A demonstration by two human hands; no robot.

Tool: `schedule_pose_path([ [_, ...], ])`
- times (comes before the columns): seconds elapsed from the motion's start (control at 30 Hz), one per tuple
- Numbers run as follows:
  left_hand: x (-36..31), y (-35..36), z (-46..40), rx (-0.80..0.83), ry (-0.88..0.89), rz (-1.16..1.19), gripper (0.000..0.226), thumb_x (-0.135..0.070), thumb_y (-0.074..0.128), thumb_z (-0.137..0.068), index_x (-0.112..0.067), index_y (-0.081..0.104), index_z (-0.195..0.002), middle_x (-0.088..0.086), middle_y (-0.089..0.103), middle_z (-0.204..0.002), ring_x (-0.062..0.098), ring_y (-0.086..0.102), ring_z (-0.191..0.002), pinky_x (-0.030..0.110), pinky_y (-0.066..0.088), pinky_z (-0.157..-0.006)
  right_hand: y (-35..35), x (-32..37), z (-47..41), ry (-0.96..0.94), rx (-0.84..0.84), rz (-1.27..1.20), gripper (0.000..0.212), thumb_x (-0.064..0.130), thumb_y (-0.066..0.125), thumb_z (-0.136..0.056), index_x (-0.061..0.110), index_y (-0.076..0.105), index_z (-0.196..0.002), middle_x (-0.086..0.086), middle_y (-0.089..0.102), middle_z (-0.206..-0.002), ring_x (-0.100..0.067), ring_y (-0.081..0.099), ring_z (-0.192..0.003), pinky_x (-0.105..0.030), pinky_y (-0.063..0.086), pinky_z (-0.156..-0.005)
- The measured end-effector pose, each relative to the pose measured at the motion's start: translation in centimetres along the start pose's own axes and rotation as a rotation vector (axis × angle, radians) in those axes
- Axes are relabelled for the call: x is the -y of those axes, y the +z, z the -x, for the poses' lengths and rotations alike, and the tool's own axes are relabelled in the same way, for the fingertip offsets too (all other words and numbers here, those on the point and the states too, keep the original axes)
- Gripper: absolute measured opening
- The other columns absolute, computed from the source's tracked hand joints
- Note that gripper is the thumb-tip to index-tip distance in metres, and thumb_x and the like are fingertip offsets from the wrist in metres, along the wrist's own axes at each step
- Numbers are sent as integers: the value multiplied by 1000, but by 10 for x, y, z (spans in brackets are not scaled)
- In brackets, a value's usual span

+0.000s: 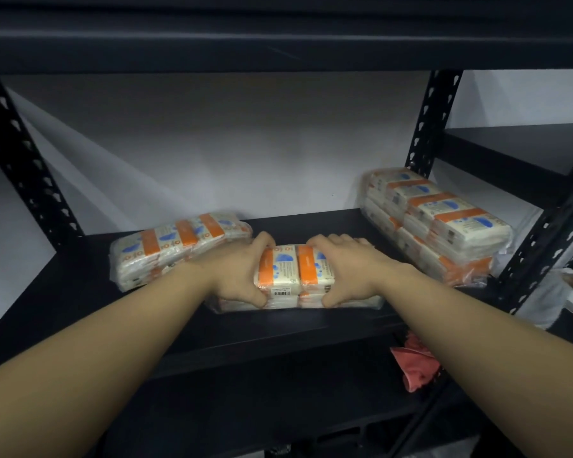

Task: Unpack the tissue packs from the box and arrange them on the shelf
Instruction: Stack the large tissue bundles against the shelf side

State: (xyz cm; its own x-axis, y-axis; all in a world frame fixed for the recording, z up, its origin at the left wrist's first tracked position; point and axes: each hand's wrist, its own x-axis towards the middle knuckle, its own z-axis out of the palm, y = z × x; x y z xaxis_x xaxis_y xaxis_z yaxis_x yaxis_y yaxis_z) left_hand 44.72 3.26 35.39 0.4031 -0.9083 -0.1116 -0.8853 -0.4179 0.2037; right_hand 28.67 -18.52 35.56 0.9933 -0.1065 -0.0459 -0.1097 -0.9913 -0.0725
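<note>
A plastic-wrapped tissue pack (293,271), cream with orange bands and blue marks, lies on the black shelf (80,292) in the middle. My left hand (237,272) grips its left end and my right hand (341,267) grips its right end, thumbs at the front, fingers over the top. A second tissue pack (166,246) lies flat to the left, just behind my left wrist. A taller pile of tissue packs (437,226) stands at the right end of the shelf. The box is out of view.
Black perforated uprights stand at the left (24,160) and right (427,127). The upper shelf board (278,38) hangs low overhead. A red cloth (414,361) lies below the shelf at the right. A white wall is behind.
</note>
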Motion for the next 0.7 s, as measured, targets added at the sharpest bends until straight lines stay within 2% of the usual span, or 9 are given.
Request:
schedule_pose_path([
  [0.13,4,-3,6,-23,11,10,90,-59,78,-66,-39,28,-138,-8,59,-120,13,60,-103,40,55,-91,2,2,6,22,-19,-25,102,62,79,-61,38,26,-145,7,52,-130,-17,50,-114,-48,42,-108],
  [0.2,7,-3,12,-42,18,47,89,-57,81,-72,-39,31,-143,-8,57,-127,12,58,-108,31,54,-85,4,1,11,40,-34,-53,94,61,78,-63,37,29,-140,7,54,-131,-18,51,-116,-48,40,-111],
  [0.27,10,1,22,-81,-4,110,92,-57,84,-75,-40,31,-149,-12,51,-134,10,54,-114,21,48,-78,9,-3,20,63,-68,-95,90,62,77,-67,35,32,-142,6,51,-145,-22,48,-131,-48,31,-120],
  [0.33,13,9,33,-171,-39,164,92,-63,85,-72,-43,32,-145,-16,47,-135,9,52,-116,24,47,-84,16,-8,30,86,-102,-155,97,67,77,-72,36,31,-152,7,34,-165,-25,30,-152,-51,17,-128],
  [0.43,20,24,46,-287,-31,129,77,-69,78,-74,-41,45,-137,-9,52,-143,16,54,-124,36,48,-102,29,-15,45,73,-178,-220,101,69,77,-77,39,28,-160,10,17,-172,-17,8,-160,-51,12,-130],
  [0.5,23,31,53,-324,-10,132,74,-64,76,-80,-37,51,-144,-6,46,-158,18,46,-141,34,36,-116,37,-14,54,83,-243,-268,99,62,80,-80,36,30,-161,10,17,-172,-11,5,-159,-47,11,-130],
  [0.57,24,38,61,-359,-11,146,74,-59,76,-84,-38,49,-150,-5,34,-166,17,33,-151,35,27,-123,45,-8,64,143,-317,-319,97,59,82,-80,35,33,-160,9,16,-173,-11,5,-159,-48,16,-130],
  [0.63,27,47,70,-395,-41,186,75,-54,80,-83,-44,49,-150,-2,28,-164,19,28,-152,39,26,-125,55,-2,71,217,-387,-342,92,57,82,-80,39,38,-158,4,11,-174,-17,6,-159,-50,22,-128],
  [0.7,28,54,76,-427,-83,230,77,-47,84,-80,-47,49,-149,0,22,-160,22,21,-153,41,24,-125,62,6,77,296,-427,-402,87,52,85,-80,43,42,-155,0,4,-174,-22,11,-158,-47,27,-123],
])
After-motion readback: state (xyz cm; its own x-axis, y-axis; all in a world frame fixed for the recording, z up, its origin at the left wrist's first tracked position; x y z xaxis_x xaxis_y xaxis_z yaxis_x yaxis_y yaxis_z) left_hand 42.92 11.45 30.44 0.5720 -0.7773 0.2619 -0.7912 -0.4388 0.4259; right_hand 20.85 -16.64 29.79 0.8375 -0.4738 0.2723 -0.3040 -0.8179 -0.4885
